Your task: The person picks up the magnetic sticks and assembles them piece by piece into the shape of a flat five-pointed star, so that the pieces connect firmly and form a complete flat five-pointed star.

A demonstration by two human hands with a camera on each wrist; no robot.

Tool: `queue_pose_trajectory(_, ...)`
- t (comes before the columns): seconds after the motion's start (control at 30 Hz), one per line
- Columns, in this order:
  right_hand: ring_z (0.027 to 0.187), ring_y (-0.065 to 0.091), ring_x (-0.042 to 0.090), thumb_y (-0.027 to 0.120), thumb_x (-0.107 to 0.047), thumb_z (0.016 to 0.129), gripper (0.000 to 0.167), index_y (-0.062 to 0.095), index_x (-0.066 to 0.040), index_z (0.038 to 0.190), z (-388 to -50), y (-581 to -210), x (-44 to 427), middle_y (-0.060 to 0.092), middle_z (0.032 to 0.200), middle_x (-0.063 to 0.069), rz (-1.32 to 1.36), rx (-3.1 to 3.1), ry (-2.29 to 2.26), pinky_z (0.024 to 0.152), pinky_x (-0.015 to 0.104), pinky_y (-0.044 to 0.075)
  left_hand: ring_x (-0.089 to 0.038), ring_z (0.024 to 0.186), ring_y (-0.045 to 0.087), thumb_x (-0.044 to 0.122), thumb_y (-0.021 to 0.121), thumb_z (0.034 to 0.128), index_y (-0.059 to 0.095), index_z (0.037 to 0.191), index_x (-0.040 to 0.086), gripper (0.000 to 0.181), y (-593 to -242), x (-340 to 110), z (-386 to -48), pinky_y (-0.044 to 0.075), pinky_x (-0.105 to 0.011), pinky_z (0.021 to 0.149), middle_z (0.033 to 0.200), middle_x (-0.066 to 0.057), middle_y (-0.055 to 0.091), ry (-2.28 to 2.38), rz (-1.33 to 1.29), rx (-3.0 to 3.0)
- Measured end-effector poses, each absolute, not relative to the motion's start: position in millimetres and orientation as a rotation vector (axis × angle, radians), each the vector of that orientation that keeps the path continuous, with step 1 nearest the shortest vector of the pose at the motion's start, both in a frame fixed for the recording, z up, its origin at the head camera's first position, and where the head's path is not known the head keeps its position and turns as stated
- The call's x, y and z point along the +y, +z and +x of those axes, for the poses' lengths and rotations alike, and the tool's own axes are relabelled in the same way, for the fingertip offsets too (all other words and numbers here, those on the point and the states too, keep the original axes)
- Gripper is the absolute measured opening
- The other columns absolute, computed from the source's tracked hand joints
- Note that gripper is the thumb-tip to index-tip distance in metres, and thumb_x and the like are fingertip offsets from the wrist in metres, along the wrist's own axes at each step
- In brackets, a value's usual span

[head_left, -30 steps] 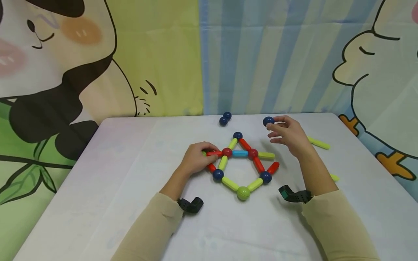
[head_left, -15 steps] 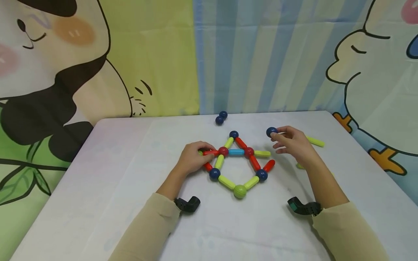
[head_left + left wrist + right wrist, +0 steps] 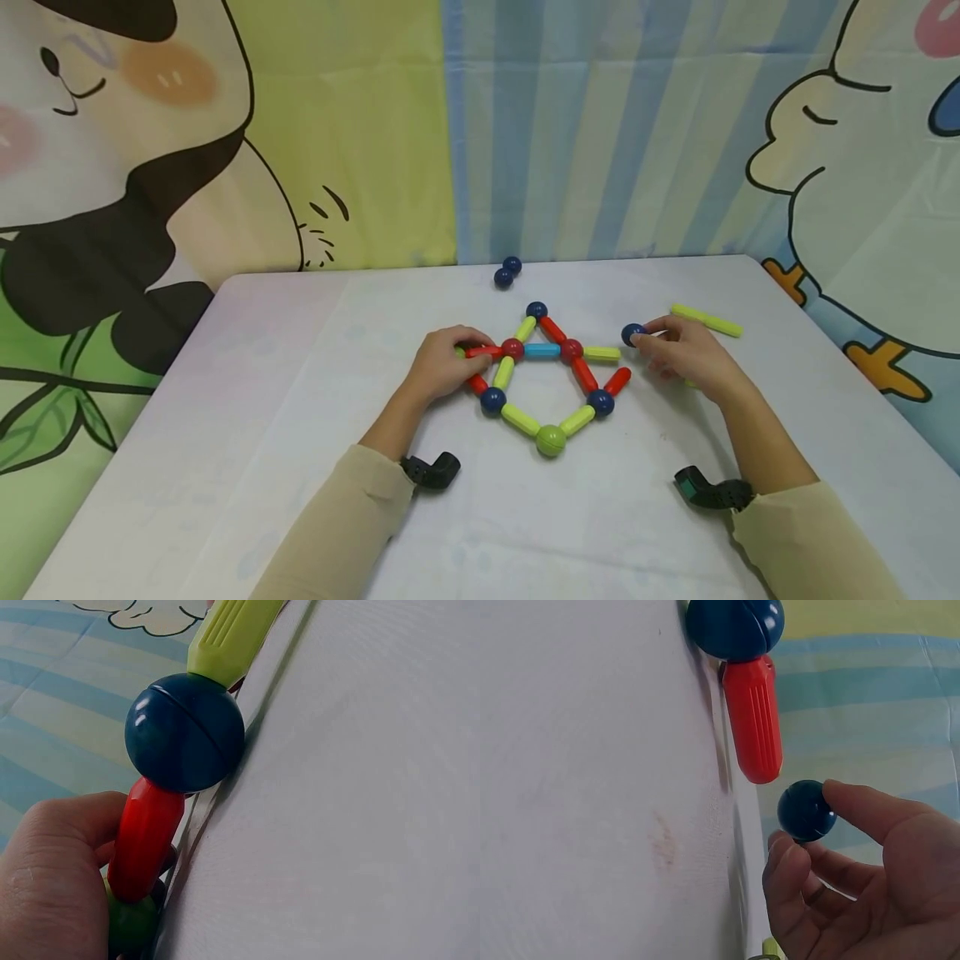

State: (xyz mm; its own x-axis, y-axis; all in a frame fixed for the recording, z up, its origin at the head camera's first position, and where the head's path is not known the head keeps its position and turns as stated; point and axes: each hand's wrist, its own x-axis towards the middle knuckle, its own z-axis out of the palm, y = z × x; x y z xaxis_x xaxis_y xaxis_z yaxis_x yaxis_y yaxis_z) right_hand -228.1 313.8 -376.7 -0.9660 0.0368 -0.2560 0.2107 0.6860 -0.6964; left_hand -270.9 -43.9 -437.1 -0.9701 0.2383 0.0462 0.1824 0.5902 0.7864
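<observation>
A flat frame of coloured rods and balls lies on the white table; its lower tip is a light green ball (image 3: pixel 551 440). At its left corner my left hand (image 3: pixel 441 364) grips a green ball (image 3: pixel 131 924), mostly covered by the fingers, where red rods (image 3: pixel 147 840) meet. My right hand (image 3: pixel 693 357) pinches a loose dark blue ball (image 3: pixel 632 334) between thumb and fingertips. That ball is just off the free end of a yellow-green rod (image 3: pixel 602 354) and above a red rod (image 3: pixel 618 382) that sticks out from the frame's right blue ball (image 3: pixel 601 403).
Two dark blue balls (image 3: pixel 504 277) touch each other near the table's back edge. A yellow-green rod (image 3: pixel 708 321) lies behind my right hand, and another is mostly hidden under it. A printed cloth hangs behind the white table (image 3: pixel 225 467).
My right hand has brought the dark blue ball down and slightly right, nearer the frame's right side. My left hand keeps its hold at the left corner. The head view has shifted slightly.
</observation>
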Motion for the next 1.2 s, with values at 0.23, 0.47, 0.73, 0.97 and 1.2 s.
queue_pose_trajectory(0.23, 0.074, 0.063, 0.022, 0.062, -0.042, 0.102, 0.063, 0.045, 0.003, 0.143, -227, -379, 317, 0.063, 0.106, 0.016, 0.144, 2.563, -1.131, 0.069, 0.030, 0.058, -0.024, 0.118, 0.058, 0.028, 0.075, 0.0906, 0.078, 0.113, 0.023, 0.023, -436, -44, -270, 0.053, -0.044, 0.102, 0.122, 0.000, 0.071, 1.340, 0.373, 2.753)
queue_pose_trajectory(0.47, 0.073, 0.063, 0.020, 0.062, -0.040, 0.102, 0.060, 0.046, 0.005, 0.139, -228, -380, 320, 0.064, 0.104, 0.015, 0.124, 2.490, -1.134, 0.068, 0.030, 0.060, -0.024, 0.117, 0.058, 0.027, 0.075, 0.0908, 0.078, 0.111, 0.022, 0.022, -435, -45, -269, 0.054, -0.043, 0.100, 0.121, 0.000, 0.071, 1.359, 0.369, 2.743)
queue_pose_trajectory(0.73, 0.077, 0.061, 0.020, 0.062, -0.042, 0.102, 0.056, 0.053, 0.004, 0.132, -228, -381, 325, 0.064, 0.098, 0.011, 0.079, 2.484, -1.077, 0.068, 0.030, 0.059, -0.024, 0.116, 0.060, 0.027, 0.075, 0.0908, 0.078, 0.111, 0.022, 0.021, -437, -45, -271, 0.052, -0.043, 0.101, 0.120, 0.000, 0.072, 1.370, 0.397, 2.735)
queue_pose_trajectory(0.97, 0.077, 0.060, 0.021, 0.063, -0.046, 0.100, 0.058, 0.055, 0.002, 0.131, -227, -382, 327, 0.063, 0.096, 0.010, 0.075, 2.465, -1.071, 0.067, 0.031, 0.058, -0.024, 0.118, 0.059, 0.027, 0.075, 0.0906, 0.078, 0.111, 0.021, 0.022, -436, -44, -270, 0.052, -0.043, 0.102, 0.121, 0.000, 0.072, 1.368, 0.388, 2.736)
queue_pose_trajectory(1.2, 0.075, 0.058, 0.022, 0.066, -0.042, 0.099, 0.063, 0.046, -0.002, 0.144, -227, -380, 325, 0.062, 0.093, 0.009, 0.071, 2.495, -1.091, 0.064, 0.031, 0.055, -0.024, 0.118, 0.059, 0.027, 0.075, 0.0903, 0.078, 0.111, 0.021, 0.022, -436, -46, -270, 0.052, -0.043, 0.102, 0.121, 0.000, 0.072, 1.361, 0.408, 2.743)
